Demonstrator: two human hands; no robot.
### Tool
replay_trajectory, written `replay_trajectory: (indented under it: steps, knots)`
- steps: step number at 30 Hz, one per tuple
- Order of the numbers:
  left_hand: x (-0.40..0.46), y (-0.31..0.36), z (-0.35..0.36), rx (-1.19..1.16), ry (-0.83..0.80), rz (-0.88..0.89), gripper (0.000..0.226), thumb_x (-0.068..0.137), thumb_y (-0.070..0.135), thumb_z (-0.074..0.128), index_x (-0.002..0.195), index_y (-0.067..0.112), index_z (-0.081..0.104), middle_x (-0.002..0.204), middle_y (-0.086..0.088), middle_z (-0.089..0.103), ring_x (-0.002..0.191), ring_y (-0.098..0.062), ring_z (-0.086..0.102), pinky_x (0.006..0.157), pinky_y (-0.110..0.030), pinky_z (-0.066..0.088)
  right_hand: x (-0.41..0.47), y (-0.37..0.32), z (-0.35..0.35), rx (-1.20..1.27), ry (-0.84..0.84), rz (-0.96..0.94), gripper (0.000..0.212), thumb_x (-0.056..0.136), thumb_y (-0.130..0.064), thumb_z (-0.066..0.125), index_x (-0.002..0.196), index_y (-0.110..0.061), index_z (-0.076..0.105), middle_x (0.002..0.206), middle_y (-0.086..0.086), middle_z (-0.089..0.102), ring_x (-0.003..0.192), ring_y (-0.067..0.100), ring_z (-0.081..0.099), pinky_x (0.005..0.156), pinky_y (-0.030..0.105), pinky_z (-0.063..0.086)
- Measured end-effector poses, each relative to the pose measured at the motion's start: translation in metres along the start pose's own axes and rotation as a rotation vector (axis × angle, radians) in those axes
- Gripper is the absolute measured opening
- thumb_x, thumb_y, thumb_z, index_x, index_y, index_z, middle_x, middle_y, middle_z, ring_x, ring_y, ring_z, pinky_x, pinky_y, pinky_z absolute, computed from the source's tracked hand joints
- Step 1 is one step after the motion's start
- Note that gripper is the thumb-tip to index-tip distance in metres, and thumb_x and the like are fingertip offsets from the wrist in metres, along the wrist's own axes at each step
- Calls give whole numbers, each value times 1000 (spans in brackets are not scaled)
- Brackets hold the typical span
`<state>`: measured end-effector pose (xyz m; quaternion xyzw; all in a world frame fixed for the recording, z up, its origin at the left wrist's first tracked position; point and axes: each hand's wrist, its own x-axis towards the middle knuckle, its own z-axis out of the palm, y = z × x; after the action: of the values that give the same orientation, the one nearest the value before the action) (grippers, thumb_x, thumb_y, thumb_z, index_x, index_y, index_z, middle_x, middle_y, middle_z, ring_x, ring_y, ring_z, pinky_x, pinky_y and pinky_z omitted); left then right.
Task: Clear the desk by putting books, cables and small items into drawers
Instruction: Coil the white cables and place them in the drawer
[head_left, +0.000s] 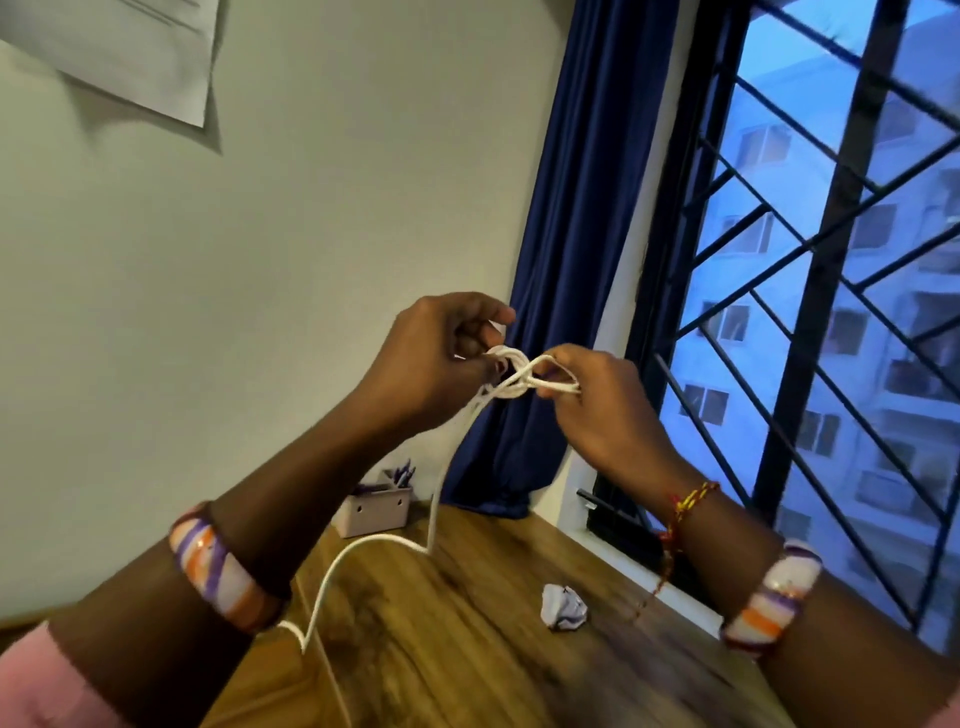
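Both hands are raised above the wooden desk (467, 649) with a white cable (511, 376) between them. My left hand (436, 358) grips one side of the coiled loops, fingers curled round them. My right hand (587, 400) pinches the other side of the loops. The cable's loose end hangs down from the hands, trails in a curve over the desk and runs off toward the lower left. No drawer is in view.
A crumpled ball of white paper (563, 607) lies on the desk near the window side. A small pale organiser box (375, 506) with pens stands at the desk's back against the wall. A dark blue curtain (566, 260) and a barred window (810, 312) are to the right.
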<state>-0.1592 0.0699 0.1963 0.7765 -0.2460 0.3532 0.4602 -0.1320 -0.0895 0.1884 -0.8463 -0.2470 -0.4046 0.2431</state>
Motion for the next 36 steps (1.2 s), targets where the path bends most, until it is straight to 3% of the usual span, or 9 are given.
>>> replay_trajectory:
  steps: [3, 7, 12, 17, 21, 25, 28, 31, 36]
  knots:
    - [-13, 14, -23, 203, -119, -81, 31, 78, 4, 68, 108, 14, 66, 87, 1, 66, 78, -11, 63, 69, -18, 52, -12, -16, -5, -4, -24, -61, 23, 88, 1, 47, 96, -9, 67, 81, 12, 68, 70, 22, 61, 64, 39, 53]
    - [-31, 32, -53, 327, -206, -174, 12, 77, 11, 71, 88, 16, 71, 90, -7, 69, 85, -24, 64, 73, -34, 53, -31, -43, -11, 39, -181, -89, 45, 92, -1, 44, 134, -17, 45, 107, 13, 64, 91, 27, 64, 82, 46, 53]
    - [-69, 49, -87, 378, -166, -212, 9, 78, 9, 69, 87, 11, 68, 76, 1, 64, 68, -11, 58, 57, -18, 46, -61, -74, -26, 35, -377, -39, 64, 89, -27, 58, 144, -30, 23, 127, 9, 57, 106, 24, 58, 93, 44, 48]
    - [-124, 70, -105, 191, -171, -321, 7, 80, 9, 67, 86, 12, 65, 77, -3, 67, 61, -10, 61, 49, -16, 50, -119, -124, -47, 270, -205, 49, 87, 71, -43, 72, 143, -32, 26, 146, -6, 38, 127, 9, 39, 95, 32, 43]
    - [-177, 96, -91, 273, -324, -166, 10, 79, 14, 68, 89, 13, 69, 77, 3, 65, 69, -9, 63, 63, -24, 54, -175, -164, -46, 210, -181, 71, 56, 78, -31, 70, 130, -25, 50, 131, -3, 53, 118, 14, 51, 91, 31, 47]
    - [-209, 111, -109, 320, -336, -69, 14, 76, 13, 72, 90, 15, 71, 72, 15, 60, 65, 2, 58, 54, -7, 48, -211, -190, -53, 243, -158, 142, 26, 81, -18, 68, 107, -21, 69, 105, -2, 68, 91, 8, 59, 74, 9, 46]
    - [-224, 114, -141, 151, -418, -164, 14, 75, 7, 71, 82, 19, 70, 75, 10, 67, 68, -7, 65, 61, -11, 53, -222, -215, -60, 328, -137, 178, 27, 79, -19, 72, 106, -21, 69, 103, -2, 71, 93, 10, 62, 78, 22, 52]
    - [-233, 108, -175, -198, -486, -345, 17, 80, -2, 61, 86, 12, 67, 83, -8, 70, 76, -20, 68, 68, -28, 58, -223, -241, -63, 567, -83, 229, 29, 77, -20, 72, 104, -24, 67, 102, -8, 69, 98, 3, 62, 80, 9, 48]
    - [-246, 98, -219, -414, -450, -540, 20, 85, -6, 50, 87, 8, 64, 80, -7, 68, 78, -19, 66, 69, -28, 57, -213, -294, -51, 550, 11, 205, 10, 80, -14, 69, 89, -16, 73, 94, -11, 62, 92, 2, 58, 76, 5, 43]
